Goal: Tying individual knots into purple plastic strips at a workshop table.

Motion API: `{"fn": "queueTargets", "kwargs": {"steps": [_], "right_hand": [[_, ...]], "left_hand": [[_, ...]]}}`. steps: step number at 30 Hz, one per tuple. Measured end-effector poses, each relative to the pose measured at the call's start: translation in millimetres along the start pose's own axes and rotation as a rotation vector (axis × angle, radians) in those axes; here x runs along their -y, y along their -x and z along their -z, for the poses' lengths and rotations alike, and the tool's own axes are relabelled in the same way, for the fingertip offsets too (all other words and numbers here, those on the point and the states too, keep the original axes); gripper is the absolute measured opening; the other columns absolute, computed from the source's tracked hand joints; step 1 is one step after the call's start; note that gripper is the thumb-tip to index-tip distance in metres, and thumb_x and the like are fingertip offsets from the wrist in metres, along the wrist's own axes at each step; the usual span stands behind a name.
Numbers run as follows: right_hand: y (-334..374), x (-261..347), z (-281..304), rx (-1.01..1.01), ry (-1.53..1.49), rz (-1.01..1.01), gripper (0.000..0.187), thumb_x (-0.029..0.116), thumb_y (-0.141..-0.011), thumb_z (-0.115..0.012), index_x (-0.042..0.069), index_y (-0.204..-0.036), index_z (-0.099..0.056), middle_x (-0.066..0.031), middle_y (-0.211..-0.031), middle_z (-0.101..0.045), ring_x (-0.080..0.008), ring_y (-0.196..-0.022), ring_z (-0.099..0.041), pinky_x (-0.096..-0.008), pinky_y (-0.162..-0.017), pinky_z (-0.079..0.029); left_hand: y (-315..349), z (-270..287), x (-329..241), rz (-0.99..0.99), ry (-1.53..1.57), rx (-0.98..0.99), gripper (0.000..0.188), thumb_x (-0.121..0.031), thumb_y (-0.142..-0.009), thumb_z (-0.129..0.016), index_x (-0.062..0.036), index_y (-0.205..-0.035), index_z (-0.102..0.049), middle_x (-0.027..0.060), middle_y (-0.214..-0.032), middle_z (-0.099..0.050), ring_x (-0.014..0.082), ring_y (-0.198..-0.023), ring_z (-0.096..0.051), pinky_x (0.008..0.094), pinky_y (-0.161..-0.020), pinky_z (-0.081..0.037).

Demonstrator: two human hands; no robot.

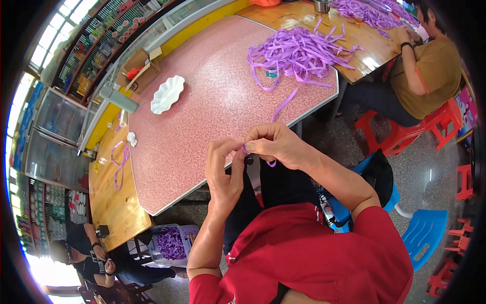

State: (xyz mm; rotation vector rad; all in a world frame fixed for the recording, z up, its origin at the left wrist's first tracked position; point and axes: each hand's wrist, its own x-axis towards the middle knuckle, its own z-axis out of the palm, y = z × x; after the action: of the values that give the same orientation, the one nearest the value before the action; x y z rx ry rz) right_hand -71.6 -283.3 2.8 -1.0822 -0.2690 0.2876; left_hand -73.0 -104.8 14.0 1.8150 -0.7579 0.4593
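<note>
Just past the near edge of the pink speckled table, my two hands meet fingertip to fingertip. Both my left hand and my right hand pinch a purple ribbon. One length of it trails up from my right hand onto the tabletop, and a short loop hangs below the fingers. The bit between my fingertips is small and mostly covered. A large tangled heap of purple ribbons lies at the far right of the table, with a small green object partly under it.
On the table's left are a white scalloped dish, a grey-green bottle and a cardboard box. A bin of purple pieces stands at lower left. Two people sit nearby, one right, one lower left. Red stools and a blue chair stand to the right.
</note>
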Motion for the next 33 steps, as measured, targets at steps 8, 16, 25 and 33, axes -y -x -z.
{"fn": "queueTargets", "kwargs": {"steps": [8,16,25,33], "right_hand": [[-8,3,4,0.004,0.098,-0.048,0.015,0.019,-0.090,-0.070,0.005,-0.091,-0.072,0.0080,-0.068,-0.054,0.0002,-0.057,-0.042,-0.0199,-0.049,-0.030],[-14,14,5,0.053,0.257,-0.100,0.012,0.016,-0.091,-0.069,0.005,-0.088,-0.069,0.0079,-0.066,-0.051,-0.0015,-0.055,-0.040,-0.0201,-0.048,-0.028],[-21,8,18,0.176,-0.006,-0.354,0.010,0.016,-0.091,-0.066,0.006,-0.089,-0.067,0.0086,-0.062,-0.043,-0.0028,-0.050,-0.032,-0.0216,-0.046,-0.022],[-15,19,9,0.131,0.481,-0.036,0.017,0.017,-0.094,-0.067,0.003,-0.102,-0.070,0.0067,-0.078,-0.060,-0.0016,-0.070,-0.050,-0.0209,-0.059,-0.039]], "left_hand": [[-2,10,4,-0.324,-0.420,-0.014,0.028,0.005,-0.081,-0.071,-0.0034,-0.106,-0.064,0.0115,-0.095,-0.064,0.0295,-0.086,-0.062,0.0428,-0.086,-0.047],[-6,18,11,-0.280,-0.326,0.102,0.025,0.003,-0.080,-0.072,-0.0046,-0.103,-0.065,0.0092,-0.093,-0.067,0.0264,-0.086,-0.063,0.0455,-0.092,-0.047],[-1,20,18,-0.286,-0.326,0.073,0.017,0.004,-0.082,-0.070,-0.0039,-0.095,-0.063,0.0070,-0.086,-0.067,0.0233,-0.078,-0.065,0.0463,-0.095,-0.047],[2,19,23,-0.152,-0.247,0.021,0.014,0.004,-0.084,-0.070,-0.0036,-0.095,-0.064,0.0069,-0.084,-0.068,0.0250,-0.078,-0.065,0.0454,-0.096,-0.047]]}}
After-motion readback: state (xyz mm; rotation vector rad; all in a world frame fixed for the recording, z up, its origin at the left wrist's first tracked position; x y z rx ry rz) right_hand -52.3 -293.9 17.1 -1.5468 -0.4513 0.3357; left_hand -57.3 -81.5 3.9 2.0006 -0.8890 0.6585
